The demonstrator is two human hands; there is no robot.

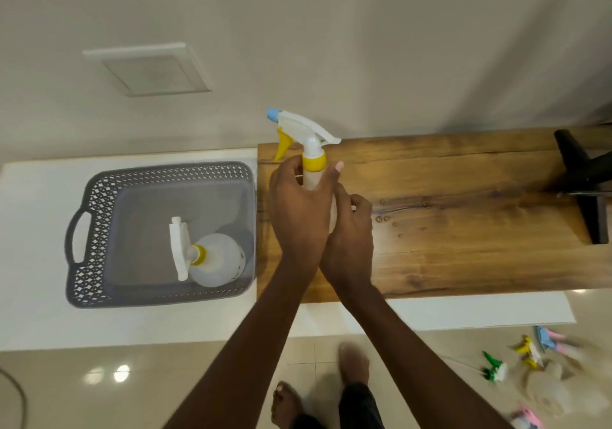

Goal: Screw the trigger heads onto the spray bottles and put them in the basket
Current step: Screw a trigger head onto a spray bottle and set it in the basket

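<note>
Down by our bare feet (353,360), some more trigger heads (530,352) lie on the shiny floor (99,389), blurry. A bit further, both our hands hold one spray bottle (313,177) upright over the wooden counter (463,230). Our left hand (298,210) is wrapped round its neck, and our right hand (351,230) grips its body lower down. Its white trigger head (303,130) with the yellow collar sits on top. To the left, the grey basket (99,236) holds another finished bottle (215,259).
</note>
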